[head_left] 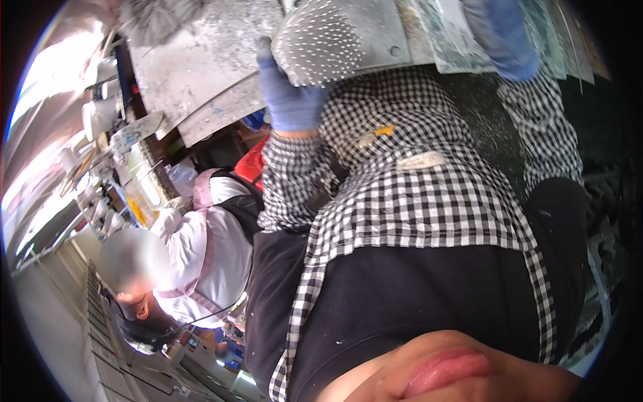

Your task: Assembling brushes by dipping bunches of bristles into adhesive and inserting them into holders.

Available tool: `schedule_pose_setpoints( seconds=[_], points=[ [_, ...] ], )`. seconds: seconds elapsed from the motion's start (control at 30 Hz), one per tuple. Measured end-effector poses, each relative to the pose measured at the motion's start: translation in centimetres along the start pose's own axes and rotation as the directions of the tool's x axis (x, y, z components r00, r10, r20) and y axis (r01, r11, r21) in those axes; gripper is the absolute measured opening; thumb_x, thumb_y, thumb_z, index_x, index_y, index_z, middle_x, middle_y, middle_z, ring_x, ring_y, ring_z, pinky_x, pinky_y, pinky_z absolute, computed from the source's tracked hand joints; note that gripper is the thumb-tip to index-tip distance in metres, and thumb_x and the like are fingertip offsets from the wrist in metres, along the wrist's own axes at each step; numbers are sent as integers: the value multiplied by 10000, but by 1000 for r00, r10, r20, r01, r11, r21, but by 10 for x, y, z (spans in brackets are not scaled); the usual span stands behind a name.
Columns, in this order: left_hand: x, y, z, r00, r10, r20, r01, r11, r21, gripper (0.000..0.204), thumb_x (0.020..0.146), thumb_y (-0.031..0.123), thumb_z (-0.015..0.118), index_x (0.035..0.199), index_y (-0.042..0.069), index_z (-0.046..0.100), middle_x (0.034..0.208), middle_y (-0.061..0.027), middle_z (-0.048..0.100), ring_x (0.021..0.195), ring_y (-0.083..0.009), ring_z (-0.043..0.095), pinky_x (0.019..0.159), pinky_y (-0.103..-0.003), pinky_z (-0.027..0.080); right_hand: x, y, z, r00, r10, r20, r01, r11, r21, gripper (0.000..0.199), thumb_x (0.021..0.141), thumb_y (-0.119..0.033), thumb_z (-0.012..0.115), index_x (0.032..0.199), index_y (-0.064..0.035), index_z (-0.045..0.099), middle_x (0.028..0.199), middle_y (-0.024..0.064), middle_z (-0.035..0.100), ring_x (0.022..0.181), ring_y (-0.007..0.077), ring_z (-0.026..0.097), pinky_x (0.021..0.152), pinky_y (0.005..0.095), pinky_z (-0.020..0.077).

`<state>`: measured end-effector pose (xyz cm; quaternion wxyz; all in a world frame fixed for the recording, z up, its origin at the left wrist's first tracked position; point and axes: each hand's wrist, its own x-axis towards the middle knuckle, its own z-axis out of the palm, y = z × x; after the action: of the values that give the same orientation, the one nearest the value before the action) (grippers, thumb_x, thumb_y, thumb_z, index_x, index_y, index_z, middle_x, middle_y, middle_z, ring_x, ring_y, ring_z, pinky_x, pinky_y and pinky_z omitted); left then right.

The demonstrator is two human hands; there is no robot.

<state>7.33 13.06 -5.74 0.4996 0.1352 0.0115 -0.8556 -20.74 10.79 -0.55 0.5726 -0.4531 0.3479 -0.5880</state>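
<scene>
My left hand (292, 102), in a blue glove with a grey thumb, holds a rounded grey piece (317, 41) covered in rows of small white dots or tips. The thumb stands up along its left side, and the other fingers are hidden beneath or behind the piece. The piece is over the front edge of a worn metal worktable (207, 63). My right hand (508, 39), also in a blue glove, is at the top right over clear plastic bags or sheeting (459, 57). Its fingers are partly cut off by the picture's edge, so their grip is unclear.
At the top left lies a bundle of grey bristles or fibres (157, 17). A co-worker (207, 251) in a white top with pink straps is at my left, by a cluttered bench (144, 167). Something red (252, 163) is under the table's left side.
</scene>
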Motion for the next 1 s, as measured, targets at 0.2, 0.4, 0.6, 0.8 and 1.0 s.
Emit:
schedule_pose_setpoints(
  seconds=[0.2, 0.4, 0.6, 0.8, 1.0],
  points=[
    [-27, -8, -38, 988, 150, -31, -153, 973, -174, 406, 1065, 247, 514, 1397, 15, 543, 1384, -168, 606, 1237, -311, 616, 1075, -473, 527, -42, 31, -14, 993, 120, -3, -118, 969, -219, 279, 986, -120, 673, 1246, -20, 652, 1144, 47, 688, 1016, 119, 655, 949, 269, 542],
    [-29, -5, -64, 858, 511, -57, -308, 600, 738, 385, 1045, 211, 549, 1365, -4, 555, 1340, -144, 638, 1221, -256, 628, 1091, -403, 499, -60, 56, 4, 993, 87, 78, -67, 972, -227, 236, 1024, -169, 648, 1229, -62, 696, 1124, 52, 735, 1017, 110, 684, 962, 268, 555],
    [-31, -3, -55, 899, 358, -252, -348, 934, 86, 543, 1009, 448, 537, 1384, 55, 550, 1342, -133, 625, 1212, -283, 625, 1056, -456, 529, -68, 62, 6, 960, 253, 117, -216, 941, -259, 239, 1035, -162, 626, 1242, -60, 688, 1141, 67, 731, 1074, 139, 682, 1013, 295, 542],
    [-35, 1, -48, 925, 319, -208, -338, 939, -62, 586, 1003, 516, 547, 1371, 61, 556, 1322, -128, 625, 1192, -280, 624, 1062, -455, 520, -73, 64, 11, 949, 281, 140, -239, 936, -258, 241, 1037, -164, 619, 1244, -59, 684, 1168, 79, 723, 1102, 157, 681, 1036, 317, 537],
    [-31, -4, -13, 913, 404, -58, -384, 899, 212, 561, 1018, 444, 561, 1366, 5, 539, 1327, -171, 613, 1240, -267, 589, 1120, -421, 464, -73, 59, 3, 948, 302, 103, -269, 930, -249, 240, 1034, -173, 629, 1239, -63, 687, 1169, 73, 724, 1109, 145, 674, 1027, 311, 533]
  ],
)
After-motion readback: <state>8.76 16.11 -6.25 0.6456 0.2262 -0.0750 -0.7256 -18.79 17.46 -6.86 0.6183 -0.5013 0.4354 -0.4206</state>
